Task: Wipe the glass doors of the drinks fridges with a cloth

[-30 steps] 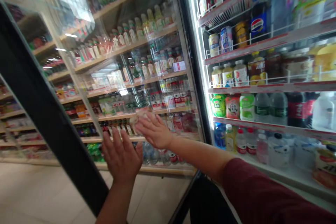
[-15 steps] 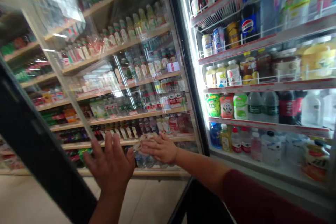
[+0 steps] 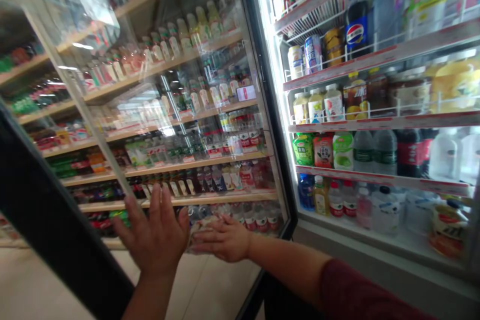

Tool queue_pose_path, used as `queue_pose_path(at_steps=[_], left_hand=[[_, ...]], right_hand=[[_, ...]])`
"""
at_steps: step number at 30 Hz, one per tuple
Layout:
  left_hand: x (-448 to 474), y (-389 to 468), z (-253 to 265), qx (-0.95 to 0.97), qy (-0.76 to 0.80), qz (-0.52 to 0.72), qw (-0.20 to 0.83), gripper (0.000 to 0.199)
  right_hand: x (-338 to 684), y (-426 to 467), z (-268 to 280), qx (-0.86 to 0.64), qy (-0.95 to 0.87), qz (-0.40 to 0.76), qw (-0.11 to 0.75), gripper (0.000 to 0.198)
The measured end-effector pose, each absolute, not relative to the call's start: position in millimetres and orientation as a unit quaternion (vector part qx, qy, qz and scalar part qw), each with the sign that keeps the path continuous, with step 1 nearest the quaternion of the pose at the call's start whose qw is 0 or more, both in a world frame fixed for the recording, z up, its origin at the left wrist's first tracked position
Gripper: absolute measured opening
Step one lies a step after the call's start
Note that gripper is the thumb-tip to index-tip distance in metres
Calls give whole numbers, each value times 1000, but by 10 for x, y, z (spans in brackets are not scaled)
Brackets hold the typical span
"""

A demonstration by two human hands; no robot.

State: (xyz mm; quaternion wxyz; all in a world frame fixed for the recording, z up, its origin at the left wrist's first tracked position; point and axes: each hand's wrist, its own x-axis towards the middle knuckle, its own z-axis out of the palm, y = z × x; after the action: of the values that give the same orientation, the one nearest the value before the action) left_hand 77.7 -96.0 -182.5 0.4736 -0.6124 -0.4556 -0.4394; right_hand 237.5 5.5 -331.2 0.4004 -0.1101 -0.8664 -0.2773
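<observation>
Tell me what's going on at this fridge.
A person's right hand holds a pale cloth to the lower part of the glass door, fingers spread over it. Their left hand is raised beside it, open and holding nothing; whether it touches the glass is hard to tell. The door stands open, and the drinks sit on the shelves of the lit fridge to the right.

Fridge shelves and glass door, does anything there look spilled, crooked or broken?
Nothing stands out. Bottles stand in rows in the fridge, and the glass door shows no visible crack, though blur and glare could hide small flaws. The right hand holds a pale cloth.
</observation>
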Motion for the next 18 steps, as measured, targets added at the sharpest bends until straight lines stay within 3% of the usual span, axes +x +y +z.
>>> queue_pose_path(at_steps=[5,8,11,15,18], left_hand=[[805,-986,-1821,-619,-459,-442,460,88],[825,-996,-1813,-615,-465,-442,459,88],[834,-992,-1812,-616,-466,-445,454,88],[832,-972,-1823,-619,-464,-451,446,88],[819,-963,-1831,-615,-467,-447,452,84]], right_hand=[[2481,406,-3122,-295,-791,-153,513,58],[2664,700,-3236,-449,-648,-32,615,60],[2780,827,-3472,-520,-545,23,657,65],[2562,478,-3904,-535,-558,25,634,62],[2234,-56,-4213,-405,-754,-68,513,61]])
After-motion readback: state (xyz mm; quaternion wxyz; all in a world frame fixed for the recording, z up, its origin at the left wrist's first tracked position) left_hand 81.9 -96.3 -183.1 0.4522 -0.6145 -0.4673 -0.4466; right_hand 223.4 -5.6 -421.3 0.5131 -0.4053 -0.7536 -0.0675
